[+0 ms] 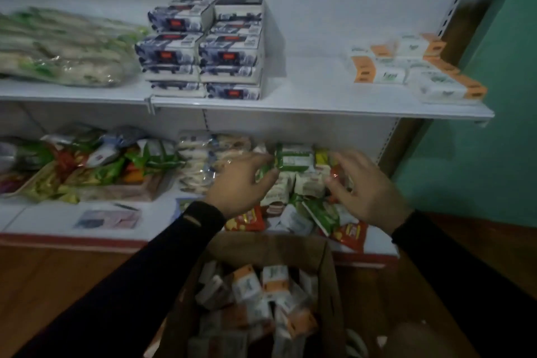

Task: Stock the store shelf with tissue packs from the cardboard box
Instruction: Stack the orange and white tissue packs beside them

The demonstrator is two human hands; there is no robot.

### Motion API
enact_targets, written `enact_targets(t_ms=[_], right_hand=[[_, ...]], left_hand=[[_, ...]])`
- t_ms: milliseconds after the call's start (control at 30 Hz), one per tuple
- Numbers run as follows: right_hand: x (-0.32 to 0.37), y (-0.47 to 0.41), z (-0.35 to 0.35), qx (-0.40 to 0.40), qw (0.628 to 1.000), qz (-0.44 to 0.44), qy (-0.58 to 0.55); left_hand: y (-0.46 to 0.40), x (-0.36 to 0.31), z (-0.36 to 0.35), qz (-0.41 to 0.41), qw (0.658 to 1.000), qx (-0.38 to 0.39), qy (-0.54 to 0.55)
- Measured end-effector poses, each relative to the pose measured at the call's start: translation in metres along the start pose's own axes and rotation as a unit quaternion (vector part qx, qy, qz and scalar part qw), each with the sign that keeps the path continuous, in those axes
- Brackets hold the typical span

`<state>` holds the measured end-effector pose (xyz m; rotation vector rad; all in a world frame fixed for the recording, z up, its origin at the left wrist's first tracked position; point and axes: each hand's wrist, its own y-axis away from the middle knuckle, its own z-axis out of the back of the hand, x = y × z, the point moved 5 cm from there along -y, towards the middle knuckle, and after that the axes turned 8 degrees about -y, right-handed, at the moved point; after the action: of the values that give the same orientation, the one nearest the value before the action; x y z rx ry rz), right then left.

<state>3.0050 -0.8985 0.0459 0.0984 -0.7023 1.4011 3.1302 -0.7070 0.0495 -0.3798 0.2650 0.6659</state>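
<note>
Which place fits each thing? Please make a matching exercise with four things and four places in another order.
Things:
1. blue-white packs
2. orange-white packs
3. cardboard box
4. green pack

Places:
A. floor, below the hands
B. upper shelf, right end
C. lower shelf, at the left hand
D. upper shelf, middle, stacked

Pairs: 1-D, 2-B, 3-A, 4-C

Upper white shelf point(305, 87): green-printed bags point(64, 49) laid at left, blue-white packs point(203, 49) stacked in 2 columns mid-shelf, orange-white tissue packs point(412, 67) piled at right. Lower shelf point(52, 221): mixed snack packets point(87, 166) heaped. Cardboard box point(331, 285) set on wooden floor point(58, 285).
</note>
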Motion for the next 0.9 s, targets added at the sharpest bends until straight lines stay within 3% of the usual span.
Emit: enact_targets(t_ms=[200,467,667,900], right_hand=[[-0.017,0.047,-0.126,0.196,0.974,-0.110,-0.032],[-0.087,0.101,-0.279,0.342,0.901,-0.256,-0.077],[-0.144,0.115,-0.345,0.337,0.865,-0.363,-0.081],[-0.168,0.134,-0.402,0.327,0.804,-0.459,-0.188]], left_hand=[[0.080,0.068,-0.089,0.109,0.980,0.163,0.021],[0.120,0.128,-0.240,0.203,0.903,0.375,0.050],[0.124,0.145,-0.342,0.263,0.842,0.458,0.107],[0.124,0.136,-0.399,0.348,0.785,0.448,0.248]])
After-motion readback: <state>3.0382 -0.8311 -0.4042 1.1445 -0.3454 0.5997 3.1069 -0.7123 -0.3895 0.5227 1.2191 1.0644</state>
